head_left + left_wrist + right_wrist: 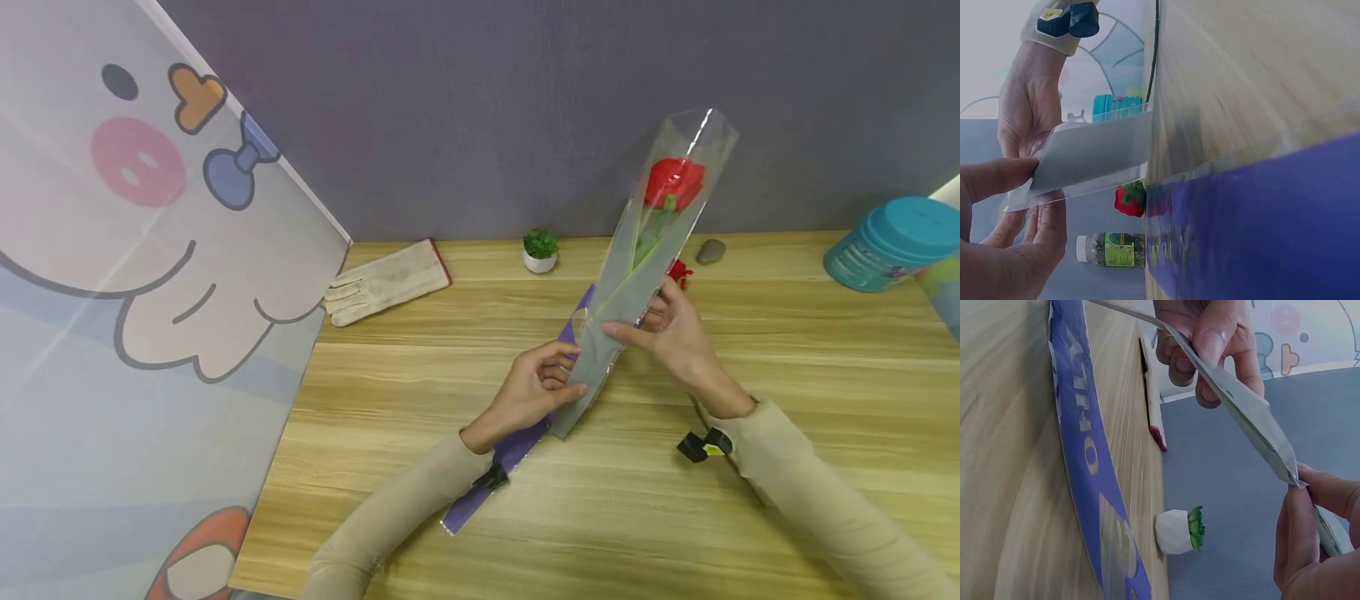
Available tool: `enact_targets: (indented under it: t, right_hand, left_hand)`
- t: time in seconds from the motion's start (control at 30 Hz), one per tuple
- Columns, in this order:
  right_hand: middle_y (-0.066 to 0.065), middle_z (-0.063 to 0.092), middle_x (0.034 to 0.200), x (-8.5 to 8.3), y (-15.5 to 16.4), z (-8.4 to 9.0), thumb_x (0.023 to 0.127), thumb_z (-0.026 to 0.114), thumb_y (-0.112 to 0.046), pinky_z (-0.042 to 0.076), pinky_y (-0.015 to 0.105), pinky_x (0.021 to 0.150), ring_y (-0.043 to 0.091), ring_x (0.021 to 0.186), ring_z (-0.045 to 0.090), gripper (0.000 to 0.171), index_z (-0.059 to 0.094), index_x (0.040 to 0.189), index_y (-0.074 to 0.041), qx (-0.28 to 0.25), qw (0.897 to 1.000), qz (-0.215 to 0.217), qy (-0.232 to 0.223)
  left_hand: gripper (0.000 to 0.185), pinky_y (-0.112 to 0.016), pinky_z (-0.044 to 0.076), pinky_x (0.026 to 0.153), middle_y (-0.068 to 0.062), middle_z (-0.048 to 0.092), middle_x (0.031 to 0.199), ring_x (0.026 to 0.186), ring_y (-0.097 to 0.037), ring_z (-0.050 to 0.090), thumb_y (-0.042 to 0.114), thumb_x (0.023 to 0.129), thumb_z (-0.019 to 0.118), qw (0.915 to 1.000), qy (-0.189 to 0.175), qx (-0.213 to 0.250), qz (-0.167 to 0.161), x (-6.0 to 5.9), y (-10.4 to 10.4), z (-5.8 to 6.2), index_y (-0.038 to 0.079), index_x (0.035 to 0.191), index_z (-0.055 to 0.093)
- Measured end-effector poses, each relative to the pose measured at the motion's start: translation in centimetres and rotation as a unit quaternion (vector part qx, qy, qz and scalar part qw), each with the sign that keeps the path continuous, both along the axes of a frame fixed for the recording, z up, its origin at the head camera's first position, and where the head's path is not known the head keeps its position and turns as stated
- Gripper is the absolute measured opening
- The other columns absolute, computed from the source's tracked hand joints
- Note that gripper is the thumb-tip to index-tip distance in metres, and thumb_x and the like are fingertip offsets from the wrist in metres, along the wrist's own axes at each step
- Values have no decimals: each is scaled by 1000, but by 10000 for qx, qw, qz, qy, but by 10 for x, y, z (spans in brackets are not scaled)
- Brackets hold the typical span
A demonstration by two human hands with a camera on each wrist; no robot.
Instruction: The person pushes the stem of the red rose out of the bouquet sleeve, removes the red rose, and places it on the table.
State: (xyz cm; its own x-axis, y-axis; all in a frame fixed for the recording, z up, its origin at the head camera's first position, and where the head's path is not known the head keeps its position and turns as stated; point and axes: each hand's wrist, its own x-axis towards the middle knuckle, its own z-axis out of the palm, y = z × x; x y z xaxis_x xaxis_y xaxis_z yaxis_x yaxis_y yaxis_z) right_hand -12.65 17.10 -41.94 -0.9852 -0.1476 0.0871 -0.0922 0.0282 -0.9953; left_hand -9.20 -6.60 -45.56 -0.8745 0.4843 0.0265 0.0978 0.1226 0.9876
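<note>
A flower sleeve (600,354) of clear and grey plastic slants upward in the head view, with a red rose (673,182) inside its upper end. My left hand (528,390) pinches the sleeve's lower left edge between thumb and fingers. Higher up, my right hand (681,340) pinches the right edge. Beneath the left hand and forearm lies a purple sleeve (517,448) on the table. A second red rose (1129,200) shows low behind the held sleeve in the left wrist view; in the head view, the sleeve and right hand partly hide it.
Along the back stand a potted plant (540,250), a grey stone (710,251) and a teal tub (862,258). A white work glove (393,279) lies back left on the wooden table. A white-capped bottle (1120,249) appears only in the left wrist view. A grey wall rises behind.
</note>
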Motion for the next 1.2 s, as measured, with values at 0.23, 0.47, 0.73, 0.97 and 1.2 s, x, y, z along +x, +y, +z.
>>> enact_targets:
  t: [0.23, 0.47, 0.73, 0.97, 1.2]
  right_hand:
    - [-20, 71, 116, 3, -5, -4, 85, 81, 6, 60, 17, 79, -1, 99, 72, 70, 47, 143, -12, 291, 9995, 10, 83]
    - [-20, 70, 115, 8, -10, -11, 86, 78, 9, 59, 17, 79, 0, 98, 72, 66, 48, 141, -8, 289, 9994, 49, 199]
    - [-21, 69, 116, 14, -15, -17, 87, 77, 10, 58, 15, 83, -1, 101, 70, 64, 47, 143, -2, 361, 9989, -27, 283]
    - [-20, 70, 114, 18, -20, -20, 89, 76, 9, 59, 16, 82, -2, 100, 71, 61, 48, 141, -2, 232, 9995, -17, 199]
    - [-20, 67, 120, 22, -20, -21, 87, 74, 15, 57, 14, 87, -3, 106, 69, 64, 45, 144, 8, 195, 9982, -6, 570]
  left_hand:
    - [45, -19, 58, 81, -22, 67, 117, 88, -3, 64, -3, 89, 77, 10000, 14, -45, 7, 0, 1, 2, -1, 132, 63]
    - [41, -19, 58, 79, -22, 71, 115, 87, -4, 65, -2, 89, 78, 9999, 77, -36, 99, -1, 1, 1, 1, 128, 67]
    - [38, -20, 59, 78, -23, 71, 114, 85, -4, 65, -2, 89, 78, 9998, 100, 41, 167, 0, 1, 2, 1, 126, 68]
    - [35, -19, 59, 78, -24, 71, 114, 85, -3, 66, -2, 89, 78, 9994, 9, 202, 293, 0, 3, 2, -1, 123, 69]
    - [31, -18, 58, 75, -26, 72, 113, 83, -4, 66, -1, 89, 78, 9987, -82, 352, 371, 1, 5, 3, -3, 119, 70]
